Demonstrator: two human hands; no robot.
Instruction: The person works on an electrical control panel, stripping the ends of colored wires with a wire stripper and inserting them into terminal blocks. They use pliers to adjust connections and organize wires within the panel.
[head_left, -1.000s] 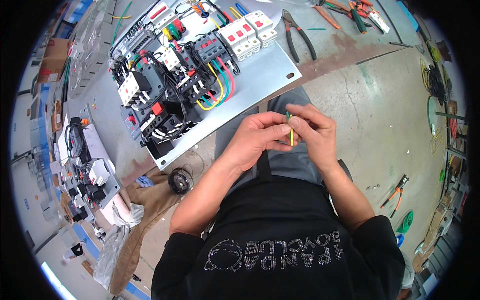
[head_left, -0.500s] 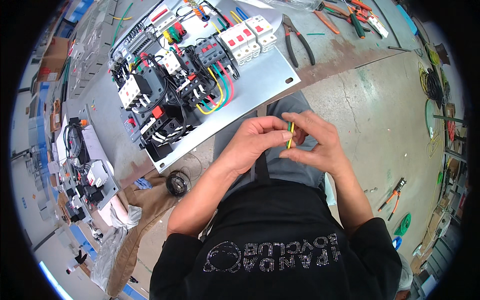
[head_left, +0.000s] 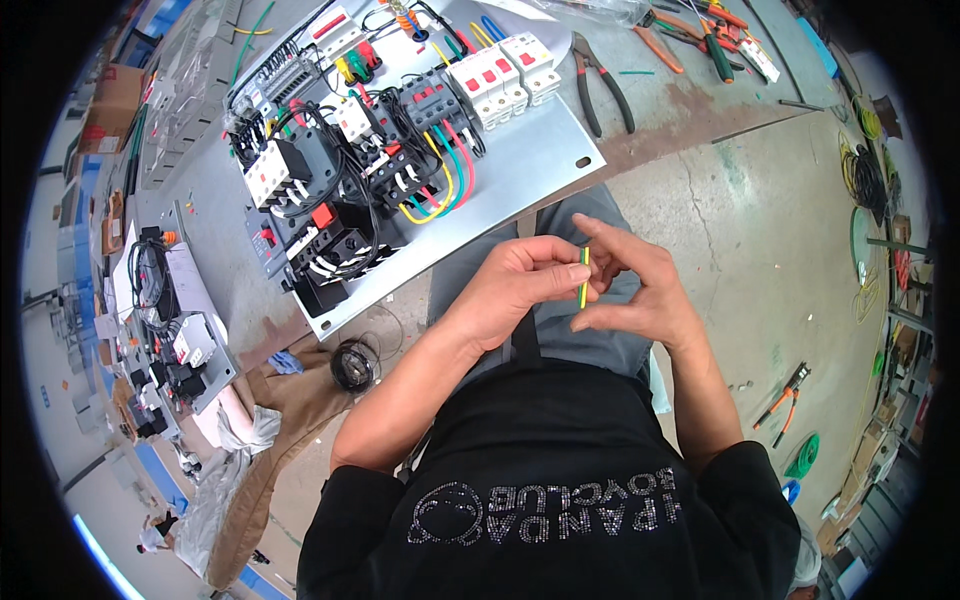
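Observation:
A short piece of yellow-and-green striped wire [head_left: 584, 285] stands roughly upright between my hands, above my lap. The thumb and index finger of my left hand [head_left: 505, 290] pinch it near its middle. Around its right side curves my right hand [head_left: 650, 285], its thumb and index finger spread wide and off the wire's ends. Some of the right hand's other fingers bend in behind the wire; whether they touch it is hidden. Ahead on the table, a metal mounting plate [head_left: 520, 185] carries wired contactors, a row of white circuit breakers [head_left: 487, 85] and looped coloured wires [head_left: 450, 190].
Black-handled cutters [head_left: 600, 85] lie beside the plate, with more hand tools [head_left: 715, 45] farther right on the table [head_left: 660, 120]. Orange-handled pliers [head_left: 785, 400] and a green wire coil [head_left: 802, 455] are on the floor at right. A black wire coil [head_left: 352, 365] hangs below the plate's near edge.
My right thumb and index finger have spread farther apart, away from the wire's ends. The wire has turned slightly more upright in my left hand's pinch.

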